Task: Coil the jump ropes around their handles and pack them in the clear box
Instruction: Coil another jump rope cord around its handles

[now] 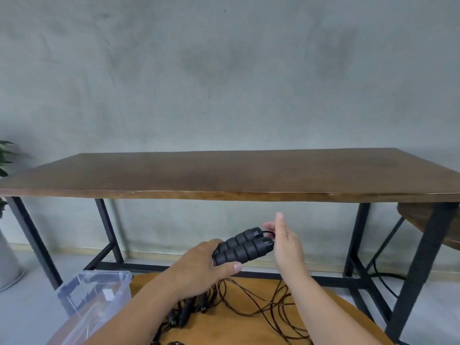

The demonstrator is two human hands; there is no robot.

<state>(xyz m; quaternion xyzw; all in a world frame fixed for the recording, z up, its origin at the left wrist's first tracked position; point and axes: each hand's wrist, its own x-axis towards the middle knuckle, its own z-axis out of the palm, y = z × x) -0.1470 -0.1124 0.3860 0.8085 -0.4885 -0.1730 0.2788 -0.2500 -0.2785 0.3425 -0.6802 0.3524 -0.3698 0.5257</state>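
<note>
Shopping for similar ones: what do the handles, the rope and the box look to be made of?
The handles, held together by the left hand, look like matte black foam: soft, ribbed segments, with harder-looking plastic end caps. The rope appears to be thin dark cord, perhaps coated cable; too fine to tell. The box seems clear, glossy rigid plastic: see-through walls.

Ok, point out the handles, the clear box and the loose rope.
handles point(245, 247): head view, middle of the nearer foam grip.
clear box point(74, 305): head view, its near side wall.
loose rope point(251, 310): head view, a strand on the tan surface.
</note>
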